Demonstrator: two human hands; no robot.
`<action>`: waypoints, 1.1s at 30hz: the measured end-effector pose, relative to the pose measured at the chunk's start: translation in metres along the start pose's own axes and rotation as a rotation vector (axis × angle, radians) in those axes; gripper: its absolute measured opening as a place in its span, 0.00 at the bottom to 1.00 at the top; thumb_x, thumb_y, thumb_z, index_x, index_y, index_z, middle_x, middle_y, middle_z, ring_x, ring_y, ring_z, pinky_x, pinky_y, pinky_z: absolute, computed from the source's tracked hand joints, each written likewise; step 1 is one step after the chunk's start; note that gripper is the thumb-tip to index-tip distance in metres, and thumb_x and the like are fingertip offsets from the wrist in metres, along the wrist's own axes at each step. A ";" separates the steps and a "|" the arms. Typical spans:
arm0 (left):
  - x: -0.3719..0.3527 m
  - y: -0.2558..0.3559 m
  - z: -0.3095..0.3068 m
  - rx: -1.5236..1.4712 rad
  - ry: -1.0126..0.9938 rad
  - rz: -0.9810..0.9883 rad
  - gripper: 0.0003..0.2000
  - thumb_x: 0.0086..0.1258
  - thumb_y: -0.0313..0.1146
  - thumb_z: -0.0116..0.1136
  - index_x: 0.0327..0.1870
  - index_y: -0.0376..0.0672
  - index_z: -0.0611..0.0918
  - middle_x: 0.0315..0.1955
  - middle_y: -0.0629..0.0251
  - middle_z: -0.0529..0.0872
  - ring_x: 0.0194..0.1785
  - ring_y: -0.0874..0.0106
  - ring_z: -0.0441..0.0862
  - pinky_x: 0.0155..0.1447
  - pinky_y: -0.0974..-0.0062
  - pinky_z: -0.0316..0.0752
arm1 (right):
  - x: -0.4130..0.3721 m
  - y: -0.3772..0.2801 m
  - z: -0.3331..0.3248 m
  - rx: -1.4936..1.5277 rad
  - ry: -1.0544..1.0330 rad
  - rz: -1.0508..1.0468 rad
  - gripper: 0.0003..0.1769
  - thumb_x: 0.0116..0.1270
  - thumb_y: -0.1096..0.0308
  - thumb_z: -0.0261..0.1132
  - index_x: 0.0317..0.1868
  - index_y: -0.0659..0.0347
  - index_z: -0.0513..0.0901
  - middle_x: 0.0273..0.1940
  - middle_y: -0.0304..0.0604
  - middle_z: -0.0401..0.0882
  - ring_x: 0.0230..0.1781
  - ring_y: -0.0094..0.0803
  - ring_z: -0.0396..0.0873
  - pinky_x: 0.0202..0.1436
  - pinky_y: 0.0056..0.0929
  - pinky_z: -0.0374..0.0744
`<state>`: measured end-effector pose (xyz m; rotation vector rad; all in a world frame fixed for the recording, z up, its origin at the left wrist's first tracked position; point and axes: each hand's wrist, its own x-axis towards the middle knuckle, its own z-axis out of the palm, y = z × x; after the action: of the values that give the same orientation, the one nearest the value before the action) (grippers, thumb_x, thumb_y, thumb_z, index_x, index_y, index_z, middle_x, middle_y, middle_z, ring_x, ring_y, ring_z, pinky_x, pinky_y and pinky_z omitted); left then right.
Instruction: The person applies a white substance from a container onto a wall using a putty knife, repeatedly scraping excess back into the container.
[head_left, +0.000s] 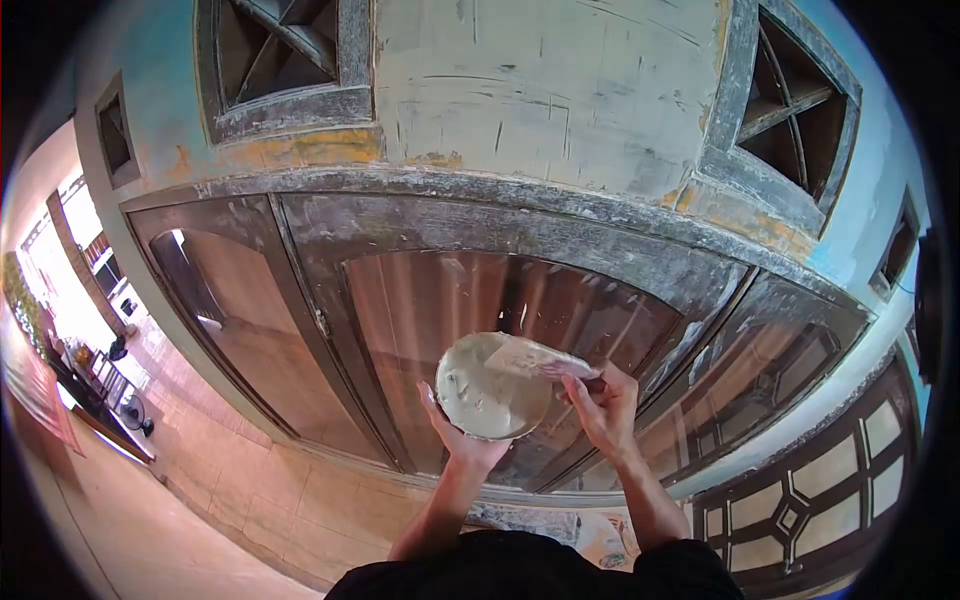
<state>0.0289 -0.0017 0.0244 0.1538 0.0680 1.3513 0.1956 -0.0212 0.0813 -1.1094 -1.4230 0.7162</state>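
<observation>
While the left hand (468, 443) sits half open under one round bowl (495, 437), cupping it from below with some fingers up its left side, the right hand (607, 405) is closed in a pinch on one flat scraper (525, 355). So that's two hands, one bowl, one scraper, and the bowl's right in front of the middle one of three glass panes (430, 300), covering a bit of it. It's got pale, lumpy paste (482, 400) in it, and the scraper lies across the upper right part, hiding some of that. Up top there are two big openings with crossed bars (785, 115), plus a smaller one (115, 140) at far left and another at far right. One fan (132, 411) stands off left, on the tiled floor (225, 455).
</observation>
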 end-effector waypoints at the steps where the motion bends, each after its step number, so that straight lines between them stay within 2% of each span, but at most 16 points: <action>1: 0.001 0.000 -0.001 0.007 -0.011 0.009 0.41 0.57 0.74 0.39 0.65 0.54 0.68 0.64 0.66 0.68 0.65 0.59 0.64 0.65 0.49 0.59 | -0.002 0.003 0.002 -0.098 0.055 -0.165 0.05 0.59 0.74 0.68 0.35 0.66 0.82 0.28 0.39 0.82 0.26 0.19 0.77 0.24 0.19 0.72; 2: 0.001 -0.001 -0.002 0.015 -0.022 0.017 0.41 0.57 0.74 0.39 0.65 0.54 0.68 0.64 0.66 0.67 0.65 0.59 0.64 0.65 0.49 0.59 | -0.003 0.005 0.004 -0.196 0.110 -0.329 0.05 0.57 0.76 0.68 0.34 0.65 0.82 0.28 0.42 0.82 0.26 0.23 0.79 0.24 0.20 0.73; 3: 0.001 -0.001 -0.002 0.014 -0.016 0.015 0.41 0.57 0.74 0.39 0.65 0.54 0.68 0.64 0.66 0.67 0.65 0.59 0.64 0.65 0.49 0.59 | -0.006 0.003 0.002 -0.197 0.109 -0.322 0.05 0.57 0.76 0.68 0.34 0.65 0.82 0.28 0.42 0.82 0.26 0.23 0.79 0.24 0.20 0.73; 5: -0.001 -0.001 -0.002 -0.008 -0.012 -0.004 0.41 0.57 0.74 0.39 0.65 0.54 0.68 0.64 0.66 0.68 0.65 0.59 0.64 0.65 0.49 0.59 | -0.013 -0.003 -0.004 -0.530 0.115 -0.527 0.08 0.50 0.78 0.69 0.32 0.63 0.82 0.31 0.44 0.83 0.28 0.32 0.83 0.27 0.22 0.76; 6: 0.000 0.000 -0.002 -0.009 -0.004 -0.005 0.41 0.57 0.74 0.39 0.65 0.54 0.68 0.64 0.66 0.68 0.65 0.59 0.64 0.65 0.49 0.59 | -0.012 -0.002 -0.004 -0.530 0.111 -0.519 0.08 0.50 0.78 0.69 0.32 0.63 0.82 0.31 0.44 0.83 0.28 0.32 0.83 0.27 0.22 0.76; 8: 0.000 0.000 -0.004 -0.050 0.013 -0.014 0.41 0.57 0.74 0.39 0.65 0.54 0.69 0.63 0.65 0.68 0.65 0.58 0.65 0.65 0.47 0.59 | -0.011 0.004 -0.003 -0.616 0.177 -0.769 0.11 0.46 0.78 0.69 0.32 0.61 0.82 0.33 0.43 0.83 0.29 0.36 0.83 0.28 0.25 0.77; 11: 0.000 0.001 -0.011 -0.033 0.011 -0.025 0.41 0.57 0.75 0.39 0.64 0.54 0.69 0.62 0.65 0.69 0.65 0.56 0.65 0.64 0.45 0.60 | -0.009 0.015 -0.002 -0.616 0.186 -0.816 0.10 0.47 0.76 0.70 0.33 0.60 0.82 0.34 0.41 0.84 0.29 0.34 0.83 0.29 0.26 0.78; 15: 0.003 0.000 -0.009 -0.031 -0.025 -0.038 0.41 0.57 0.75 0.38 0.64 0.55 0.69 0.62 0.64 0.69 0.65 0.55 0.65 0.63 0.42 0.60 | -0.006 0.013 -0.002 -0.660 0.191 -0.785 0.10 0.48 0.76 0.69 0.33 0.60 0.82 0.35 0.42 0.84 0.30 0.34 0.84 0.30 0.25 0.79; 17: -0.003 -0.002 -0.005 -0.029 0.023 0.016 0.40 0.60 0.72 0.37 0.65 0.50 0.68 0.61 0.59 0.71 0.63 0.53 0.68 0.63 0.44 0.63 | -0.007 0.011 -0.001 -0.575 0.198 -0.766 0.11 0.48 0.72 0.73 0.31 0.61 0.79 0.32 0.45 0.83 0.30 0.37 0.83 0.31 0.28 0.79; 19: -0.002 -0.004 -0.009 -0.011 0.023 0.009 0.40 0.60 0.73 0.37 0.65 0.50 0.68 0.62 0.59 0.71 0.63 0.53 0.68 0.62 0.44 0.63 | -0.009 0.016 -0.002 -0.568 0.238 -0.752 0.11 0.47 0.72 0.73 0.32 0.61 0.80 0.33 0.45 0.83 0.29 0.37 0.82 0.31 0.28 0.79; 23: 0.003 -0.007 -0.012 0.029 -0.010 0.024 0.42 0.58 0.74 0.38 0.65 0.50 0.68 0.62 0.60 0.70 0.62 0.54 0.68 0.62 0.43 0.62 | -0.011 0.010 -0.008 -0.610 0.185 -0.689 0.12 0.47 0.76 0.69 0.36 0.58 0.83 0.32 0.43 0.81 0.28 0.36 0.81 0.28 0.29 0.77; 25: 0.002 -0.008 -0.008 -0.013 -0.037 0.002 0.41 0.59 0.74 0.38 0.65 0.50 0.68 0.62 0.60 0.70 0.62 0.54 0.67 0.63 0.44 0.62 | -0.010 0.008 -0.010 -0.650 0.073 -0.605 0.12 0.47 0.78 0.66 0.36 0.59 0.84 0.30 0.43 0.79 0.27 0.36 0.80 0.27 0.31 0.76; 28: 0.003 -0.008 -0.012 0.072 0.033 0.002 0.42 0.58 0.75 0.36 0.66 0.54 0.67 0.65 0.62 0.66 0.66 0.54 0.62 0.65 0.43 0.57 | -0.011 0.015 -0.009 -0.645 0.146 -0.486 0.14 0.45 0.79 0.63 0.36 0.59 0.83 0.28 0.42 0.77 0.25 0.37 0.78 0.26 0.31 0.75; 31: 0.004 -0.008 -0.017 0.091 -0.011 -0.005 0.42 0.58 0.75 0.36 0.66 0.54 0.66 0.65 0.62 0.65 0.66 0.55 0.61 0.66 0.43 0.56 | -0.011 0.011 -0.007 -0.576 0.152 -0.449 0.14 0.45 0.79 0.63 0.36 0.60 0.83 0.27 0.43 0.75 0.25 0.39 0.77 0.26 0.31 0.74; 33: 0.003 -0.009 -0.016 0.078 -0.013 -0.010 0.42 0.58 0.75 0.36 0.66 0.54 0.66 0.65 0.62 0.65 0.66 0.55 0.61 0.66 0.43 0.56 | -0.008 0.004 -0.008 -0.593 0.144 -0.528 0.14 0.45 0.79 0.63 0.35 0.60 0.83 0.27 0.43 0.75 0.24 0.38 0.77 0.25 0.31 0.74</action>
<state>0.0358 0.0010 0.0078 0.2274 0.1104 1.3382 0.2035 -0.0284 0.0757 -1.1169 -1.7522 -0.1754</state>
